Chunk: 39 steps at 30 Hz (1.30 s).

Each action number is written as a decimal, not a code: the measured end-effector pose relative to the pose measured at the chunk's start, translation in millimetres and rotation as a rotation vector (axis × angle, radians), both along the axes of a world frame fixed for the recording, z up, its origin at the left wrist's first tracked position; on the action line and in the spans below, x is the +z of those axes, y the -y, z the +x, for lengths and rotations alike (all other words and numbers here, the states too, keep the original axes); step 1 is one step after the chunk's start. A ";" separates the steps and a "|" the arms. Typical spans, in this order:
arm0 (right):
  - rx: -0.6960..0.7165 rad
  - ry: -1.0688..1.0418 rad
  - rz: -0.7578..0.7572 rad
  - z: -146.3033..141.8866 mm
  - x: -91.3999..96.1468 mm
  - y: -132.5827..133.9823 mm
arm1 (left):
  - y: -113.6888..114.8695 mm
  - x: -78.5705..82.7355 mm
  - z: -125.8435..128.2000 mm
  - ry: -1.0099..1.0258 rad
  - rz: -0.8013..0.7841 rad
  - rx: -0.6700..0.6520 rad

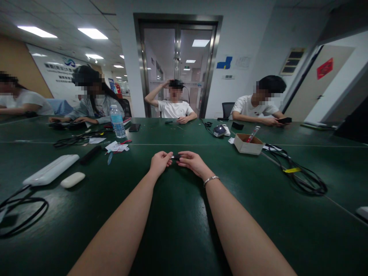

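Both of my hands meet over the green table (pixel 175 207), with a small dark object (pixel 176 157) between them. It is short and black, with a pale or metallic bit at its left end; its exact kind is too small to make out. My left hand (pixel 161 161) is closed, thumb and fingertips pinching the pale end. Around the black end are the fingers of my right hand (pixel 193 162), also pinched closed. A silver bracelet (pixel 211 181) circles my right wrist. The fingertips hide part of the object.
Left lie a white case (pixel 51 169), a cream oval case (pixel 73 179), a black stick-like item (pixel 91 155), paper scraps (pixel 116 147) and a water bottle (pixel 117 122). Right are an open box (pixel 248 145) and coiled black cable (pixel 304 178). Several people sit around the table.
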State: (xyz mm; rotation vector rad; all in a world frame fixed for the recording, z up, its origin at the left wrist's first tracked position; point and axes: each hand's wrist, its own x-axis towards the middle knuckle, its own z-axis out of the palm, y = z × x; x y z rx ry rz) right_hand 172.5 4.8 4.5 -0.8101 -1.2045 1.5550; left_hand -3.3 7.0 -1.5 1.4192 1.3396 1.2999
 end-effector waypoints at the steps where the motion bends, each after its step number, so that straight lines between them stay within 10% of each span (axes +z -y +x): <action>1: 0.002 -0.001 -0.001 0.0 0.3 0.2 | 0.3 0.2 0.0 0.000 0.000 0.002; 39: -0.059 -0.009 -0.082 -2.0 6.1 3.0 | 5.7 4.9 0.1 0.086 0.162 -0.126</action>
